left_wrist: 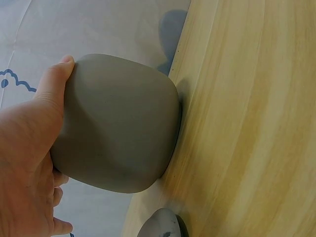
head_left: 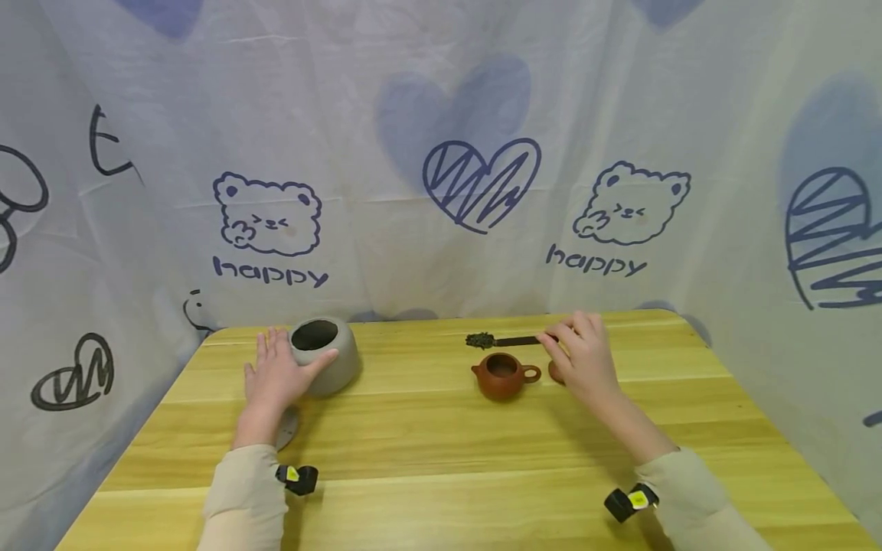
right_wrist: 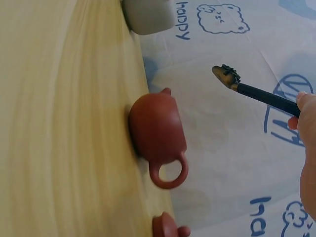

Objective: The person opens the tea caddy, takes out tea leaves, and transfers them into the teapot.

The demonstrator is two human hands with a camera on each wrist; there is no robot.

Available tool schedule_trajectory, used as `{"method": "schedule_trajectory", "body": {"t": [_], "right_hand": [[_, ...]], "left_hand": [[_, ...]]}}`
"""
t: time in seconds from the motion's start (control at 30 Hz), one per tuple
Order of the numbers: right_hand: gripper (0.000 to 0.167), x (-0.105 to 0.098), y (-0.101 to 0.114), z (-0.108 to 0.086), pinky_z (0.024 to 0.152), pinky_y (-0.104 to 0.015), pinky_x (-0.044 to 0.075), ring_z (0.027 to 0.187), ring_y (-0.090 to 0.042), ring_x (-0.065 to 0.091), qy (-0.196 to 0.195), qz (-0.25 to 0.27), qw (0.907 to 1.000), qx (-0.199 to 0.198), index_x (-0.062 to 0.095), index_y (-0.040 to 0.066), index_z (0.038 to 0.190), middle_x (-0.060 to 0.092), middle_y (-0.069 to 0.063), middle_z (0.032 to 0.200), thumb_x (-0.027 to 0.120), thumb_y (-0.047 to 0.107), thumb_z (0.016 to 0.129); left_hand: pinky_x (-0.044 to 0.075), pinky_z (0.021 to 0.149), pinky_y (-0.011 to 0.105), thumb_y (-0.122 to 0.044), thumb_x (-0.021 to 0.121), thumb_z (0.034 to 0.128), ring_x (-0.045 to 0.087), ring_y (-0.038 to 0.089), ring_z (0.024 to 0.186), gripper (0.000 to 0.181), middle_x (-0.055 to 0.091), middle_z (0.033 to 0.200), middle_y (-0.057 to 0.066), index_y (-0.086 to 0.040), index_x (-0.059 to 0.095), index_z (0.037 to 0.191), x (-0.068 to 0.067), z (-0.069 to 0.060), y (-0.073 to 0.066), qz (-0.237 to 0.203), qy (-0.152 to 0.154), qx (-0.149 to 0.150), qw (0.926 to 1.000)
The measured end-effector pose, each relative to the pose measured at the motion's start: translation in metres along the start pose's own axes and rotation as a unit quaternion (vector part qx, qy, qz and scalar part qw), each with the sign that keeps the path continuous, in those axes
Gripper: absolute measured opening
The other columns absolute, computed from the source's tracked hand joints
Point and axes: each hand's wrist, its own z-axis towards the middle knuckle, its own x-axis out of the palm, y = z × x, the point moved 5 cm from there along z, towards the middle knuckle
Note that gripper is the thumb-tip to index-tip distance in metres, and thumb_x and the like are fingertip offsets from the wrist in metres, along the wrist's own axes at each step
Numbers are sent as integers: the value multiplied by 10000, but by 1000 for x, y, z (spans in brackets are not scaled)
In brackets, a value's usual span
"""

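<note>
Head view. Left hand (head_left: 279, 375), left of centre, rests over the grey jar (head_left: 338, 373), fingers spread down its left side, thumb across the near rim: a wide, partly open hold. A grey disc (head_left: 286, 430), partly hidden, lies below. Right hand (head_left: 584, 356), right of centre, pinches a dark scoop (head_left: 518, 341), thumb and fingertips closed on the handle end; its tip carries a heap of dark leaf (head_left: 480, 340). Red teapot (head_left: 501, 384) stands uncovered just below the scoop in the frame; red lid (head_left: 555, 373) part-hidden beside the hand.
Step in hand (judged): leaf being carried to the pot, not yet tipped. The next move probably calls for bringing the loaded end over the mouth, level, then tilting.
Writing: "happy" under each of two bear drawings on the backdrop (head_left: 386, 260). Yellow tags on the wrist straps (head_left: 630, 503): nothing legible.

Left wrist view. Jar fills the centre, no label seen on its wall; thumb straight at upper left, other fingertips lower left. Grip force: cannot tell.

Right wrist view. Scoop at upper right, clear of the table (right_wrist: 64, 128), heaped end beyond the spout. No marking seen on the teapot, centre. "happy" readable at top; "ha", cut off, lower right.
</note>
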Motion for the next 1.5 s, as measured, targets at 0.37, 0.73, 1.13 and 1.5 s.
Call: {"method": "schedule_trajectory", "body": {"t": [0.37,0.73,1.13,1.5], "right_hand": [[503,-14,-16,-18,746,-427,308,769,-323,438,-170,-146,9997,58,690,-16,817,547,-142,791,503,420,985],[531,-16,-24,-28,693,-401,273,750,-315,397,-91,-181,9997,134,691,-8,808,542,-139,793,489,452,981],[570,-12,-27,-35,679,-391,278,773,-315,392,223,-426,9986,235,681,10,797,528,-124,801,451,500,977],[129,-5,-30,-33,712,-411,318,824,-298,419,608,-527,9957,455,681,45,794,547,-117,844,780,114,750]], "left_hand": [[-13,1119,743,-840,439,794,-107,463,1483,1240,-90,1597,288,54,14,1541,0,1,0,-32,10,-1,10000],[-8,1124,739,-835,447,795,-104,455,1487,1236,-73,1598,290,48,10,1543,-2,0,-2,-28,16,-42,10000],[-11,1121,740,-836,446,794,-117,456,1483,1240,-85,1596,289,57,16,1540,-1,0,-2,-42,46,-42,10000],[-16,1129,732,-835,445,796,-121,449,1486,1231,-95,1598,281,51,24,1542,-1,-1,-3,-48,73,-91,9999]]}}
